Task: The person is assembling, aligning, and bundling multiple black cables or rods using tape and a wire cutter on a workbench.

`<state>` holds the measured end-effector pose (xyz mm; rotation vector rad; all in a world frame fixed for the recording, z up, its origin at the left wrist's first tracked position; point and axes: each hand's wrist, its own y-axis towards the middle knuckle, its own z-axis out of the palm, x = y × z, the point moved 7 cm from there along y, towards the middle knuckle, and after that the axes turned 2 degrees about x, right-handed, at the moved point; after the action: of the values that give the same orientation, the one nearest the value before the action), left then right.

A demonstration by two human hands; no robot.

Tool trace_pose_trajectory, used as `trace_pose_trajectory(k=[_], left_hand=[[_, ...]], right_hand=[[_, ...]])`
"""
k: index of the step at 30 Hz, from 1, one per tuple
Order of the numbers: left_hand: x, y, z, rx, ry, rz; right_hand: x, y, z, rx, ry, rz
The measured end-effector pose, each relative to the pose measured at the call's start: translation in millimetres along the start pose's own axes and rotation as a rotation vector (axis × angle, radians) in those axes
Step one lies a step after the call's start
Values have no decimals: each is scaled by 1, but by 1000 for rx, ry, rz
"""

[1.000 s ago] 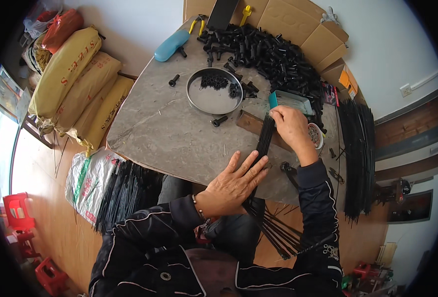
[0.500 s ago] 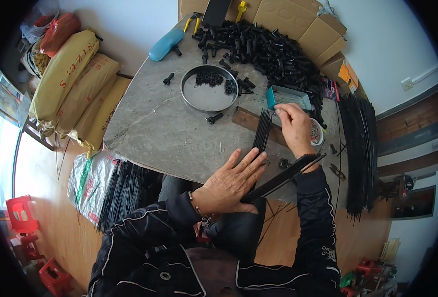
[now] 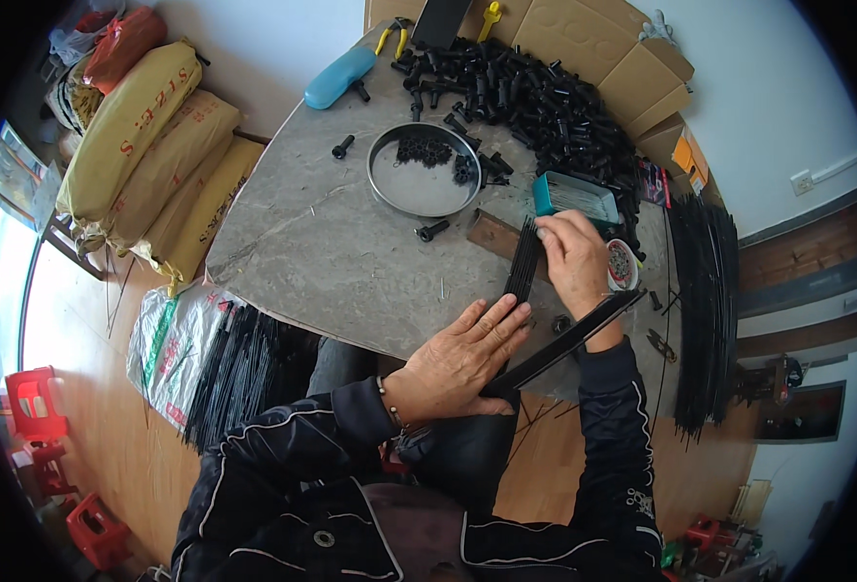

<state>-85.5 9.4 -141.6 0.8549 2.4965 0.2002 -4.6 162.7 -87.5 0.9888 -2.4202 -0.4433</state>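
Observation:
My left hand [image 3: 462, 354] lies flat, fingers stretched out, across a row of thin black rods [image 3: 523, 264]. Its thumb is stretched out below a second black bundle [image 3: 569, 339], which slants up over my right wrist. My right hand [image 3: 574, 254] pinches with thumb and forefinger at the far tips of the row; whatever sits in the pinch is too small to make out. Under the row's far end lies a brown wooden strip [image 3: 494, 234]. Just beyond my right hand stands a teal box [image 3: 545, 197] of thin pale pins.
A round metal tray [image 3: 375, 184] holds small black rings. Behind it is a heap of black bolt-shaped parts [image 3: 555, 107]. A small white cup [image 3: 623, 264] and pliers [image 3: 661, 346] lie right. Long black rods [image 3: 705, 310] hang at the table's right edge, others [image 3: 244, 378] at lower left.
My right hand has come from the teal box's near edge to the tips of the black rods. The left hand stays flat on the row. The whole view has shifted slightly.

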Motion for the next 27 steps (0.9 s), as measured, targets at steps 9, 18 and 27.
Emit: trace_pose_trajectory(k=[9, 18, 27], left_hand=[[1, 3, 0, 17, -7, 4], [-2, -2, -1, 16, -70, 36], [-3, 0, -2, 39, -19, 44]], right_hand=[[-8, 7, 0, 21, -75, -62], [-115, 43, 6, 306, -234, 302], [-84, 43, -33, 15, -300, 109]])
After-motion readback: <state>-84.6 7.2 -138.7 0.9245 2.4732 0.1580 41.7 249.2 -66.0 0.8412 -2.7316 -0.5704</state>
